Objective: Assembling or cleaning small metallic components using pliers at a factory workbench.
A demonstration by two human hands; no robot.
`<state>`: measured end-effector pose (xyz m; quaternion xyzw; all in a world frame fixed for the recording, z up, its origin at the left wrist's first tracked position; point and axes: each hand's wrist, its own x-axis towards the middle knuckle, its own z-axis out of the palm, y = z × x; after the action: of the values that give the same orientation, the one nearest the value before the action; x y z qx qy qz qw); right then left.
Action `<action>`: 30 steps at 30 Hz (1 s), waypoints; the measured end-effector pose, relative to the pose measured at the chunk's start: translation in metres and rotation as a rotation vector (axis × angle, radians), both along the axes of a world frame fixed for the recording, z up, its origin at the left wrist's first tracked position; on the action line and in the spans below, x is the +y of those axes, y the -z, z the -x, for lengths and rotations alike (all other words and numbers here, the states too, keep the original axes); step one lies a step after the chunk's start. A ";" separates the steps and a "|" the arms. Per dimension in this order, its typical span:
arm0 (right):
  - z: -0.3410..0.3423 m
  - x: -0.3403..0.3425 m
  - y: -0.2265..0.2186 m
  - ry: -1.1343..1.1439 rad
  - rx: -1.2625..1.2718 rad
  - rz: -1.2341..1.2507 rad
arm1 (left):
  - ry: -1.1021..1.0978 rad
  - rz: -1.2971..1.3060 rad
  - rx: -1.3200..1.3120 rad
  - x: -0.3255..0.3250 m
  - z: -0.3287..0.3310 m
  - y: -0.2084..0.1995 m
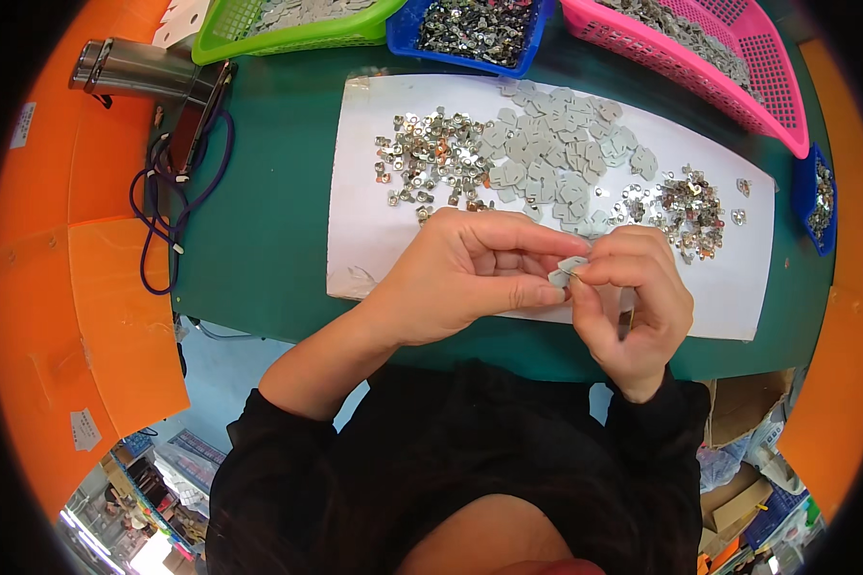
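Left hand (460, 278) and right hand (633, 307) curled nearly closed, fingertips meeting to pinch one small grey piece (568, 270) between them, just above the white sheet's (364, 220) near edge, near the grey pile (556, 163).

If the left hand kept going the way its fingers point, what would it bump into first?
The left hand points rightward, so it would probably meet the small grey piece pinched between both hands, then the right hand just behind it.

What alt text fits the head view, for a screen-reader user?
The left hand and right hand pinch one small flat grey piece together above a white paper sheet on a green table. Piles of grey pieces and shiny metal clips lie on the sheet.
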<state>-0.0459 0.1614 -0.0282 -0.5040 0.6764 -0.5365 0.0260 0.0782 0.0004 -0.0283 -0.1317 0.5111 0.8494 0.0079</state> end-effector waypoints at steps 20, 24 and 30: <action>0.012 0.011 -0.020 0.043 0.699 -0.041 | -0.058 -0.177 0.183 0.014 0.001 0.020; 0.012 0.009 -0.024 0.029 0.828 -0.037 | -0.080 0.056 0.243 0.013 0.002 0.022; 0.006 0.007 -0.006 -0.013 0.508 0.064 | 0.005 -0.113 0.096 0.009 -0.002 0.017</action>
<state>-0.0516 0.1685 -0.0219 -0.6276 0.6407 -0.4135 -0.1570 0.0804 0.0091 -0.0453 -0.0887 0.4623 0.8823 -0.0072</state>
